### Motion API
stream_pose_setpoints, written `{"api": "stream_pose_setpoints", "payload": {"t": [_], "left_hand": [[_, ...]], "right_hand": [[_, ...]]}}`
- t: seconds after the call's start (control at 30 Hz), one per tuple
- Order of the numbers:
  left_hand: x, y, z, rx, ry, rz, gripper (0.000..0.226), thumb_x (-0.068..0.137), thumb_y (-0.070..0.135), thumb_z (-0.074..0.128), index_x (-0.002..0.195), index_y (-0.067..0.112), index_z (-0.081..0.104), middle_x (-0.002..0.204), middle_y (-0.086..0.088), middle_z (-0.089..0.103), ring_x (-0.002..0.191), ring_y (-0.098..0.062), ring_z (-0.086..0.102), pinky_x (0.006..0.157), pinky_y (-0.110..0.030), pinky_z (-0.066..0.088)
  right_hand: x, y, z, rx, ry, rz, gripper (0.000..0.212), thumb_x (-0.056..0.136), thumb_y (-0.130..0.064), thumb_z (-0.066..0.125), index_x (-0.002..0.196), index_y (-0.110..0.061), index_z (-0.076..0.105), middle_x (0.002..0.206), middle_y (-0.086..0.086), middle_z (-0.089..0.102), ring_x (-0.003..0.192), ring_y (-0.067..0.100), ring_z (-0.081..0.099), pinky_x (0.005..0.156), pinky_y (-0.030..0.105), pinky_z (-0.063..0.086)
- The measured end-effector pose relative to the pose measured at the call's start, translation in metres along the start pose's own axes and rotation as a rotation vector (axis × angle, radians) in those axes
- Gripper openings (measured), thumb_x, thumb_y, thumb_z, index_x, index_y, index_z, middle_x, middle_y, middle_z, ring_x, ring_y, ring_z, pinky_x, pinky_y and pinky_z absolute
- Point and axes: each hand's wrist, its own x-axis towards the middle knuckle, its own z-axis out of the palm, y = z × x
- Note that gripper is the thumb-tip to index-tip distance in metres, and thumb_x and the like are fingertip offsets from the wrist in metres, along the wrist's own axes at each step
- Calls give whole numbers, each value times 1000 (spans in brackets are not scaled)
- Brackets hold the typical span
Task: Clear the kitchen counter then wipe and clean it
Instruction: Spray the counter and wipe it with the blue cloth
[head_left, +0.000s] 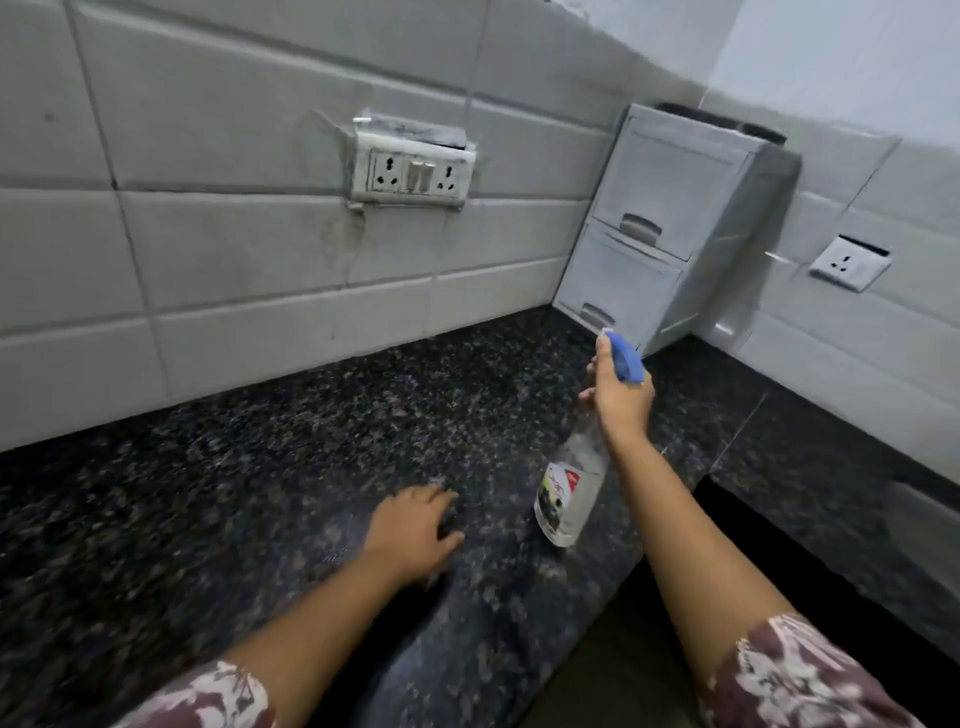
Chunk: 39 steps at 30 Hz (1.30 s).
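One spray bottle (574, 499) | right hand (621, 400) grips it | label (556, 487) unreadable

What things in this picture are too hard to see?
Head view only.
1. Label on the spray bottle: too blurry to read.
2. Under the left hand: covered by the hand; cloth or nothing, cannot tell.
3. The drawer unit: drawers closed, insides hidden.
4. The dark thing behind it: mostly hidden by the unit.

Single head view, looking forward-down, close over counter (311, 467) corner (wide-angle, tiled walls bowed).
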Motion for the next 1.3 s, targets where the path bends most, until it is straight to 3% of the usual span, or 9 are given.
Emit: {"api": "stream_pose_setpoints", "payload": {"t": [0.23, 0.37, 0.53, 0.6, 0.7, 0.8, 0.9, 1.1, 1.3], "left_hand": [[43, 57, 28, 153, -143, 92, 59, 93, 53, 41, 146, 28, 33, 153, 2, 31, 137, -25, 32, 114, -43, 21], [49, 56, 35, 191, -127, 91, 53, 93, 53, 39, 139, 28, 41, 144, 1, 39, 128, -27, 39, 111, -44, 25], [51, 54, 34, 197, -120, 96, 52, 93, 54, 38, 139, 30, 41, 144, 2, 39, 127, -26, 39, 110, -44, 25], [50, 54, 32, 169, -114, 87, 51, 93, 53, 38, 139, 30, 42, 145, 3, 40, 127, -24, 41, 110, -43, 25], [44, 55, 21, 79, -13, 90, 50, 94, 48, 39, 140, 31, 41, 145, 8, 43, 127, -19, 45, 106, -37, 28], [27, 48, 5, -66, 104, 70, 46, 93, 47, 42, 136, 31, 48, 136, 10, 54, 120, -16, 52, 101, -34, 37], [-17, 19, -11, -218, 189, -19, 43, 93, 45, 46, 132, 31, 54, 129, 8, 61, 115, -15, 58, 95, -31, 45], [-145, -69, -26, -346, 308, -310, 32, 92, 37, 57, 122, 30, 63, 120, 8, 66, 108, -12, 62, 84, -25, 45], [-256, -161, -22, -221, 447, -521, 34, 96, 32, 52, 126, 19, 61, 121, -2, 65, 108, -22, 60, 87, -35, 48]], "right_hand": [[62, 30, 16, 49, 96, 25, 45, 86, -54, 60, 110, -17, 69, 98, 8, 73, 73, 26, 69, 63, 33, 59], [85, 35, 18, 73, 104, 10, 38, 90, -43, 62, 112, -13, 67, 93, 10, 71, 61, 20, 62, 46, 14, 45], [91, 44, 16, 89, 102, 39, 15, 83, -44, 69, 91, -38, 58, 88, -3, 67, 79, 21, 67, 66, 27, 56], [87, 44, 12, 73, 106, 39, 24, 78, -46, 74, 90, -35, 56, 87, -8, 62, 83, 20, 64, 68, 30, 52], [71, 36, 7, 7, 81, 58, 60, 76, -45, 76, 125, -25, 48, 118, -3, 57, 101, 15, 55, 77, 25, 44], [43, 35, 4, -54, 63, 143, 105, 72, -45, 79, 151, -23, 13, 154, 2, 29, 136, 23, 37, 105, 38, 35], [-18, 39, 8, 8, 19, 348, 117, 77, -30, 78, 151, -21, -12, 160, 5, 10, 144, 25, 21, 113, 38, 22], [-188, 65, 36, -17, -386, 536, 79, 90, -24, 65, 151, -16, 17, 151, 3, 35, 132, 19, 41, 104, 33, 36], [-327, 45, 80, -493, -1048, 75, 47, 89, -37, 64, 132, -21, 53, 134, -2, 55, 124, 13, 51, 104, 29, 39]]}}
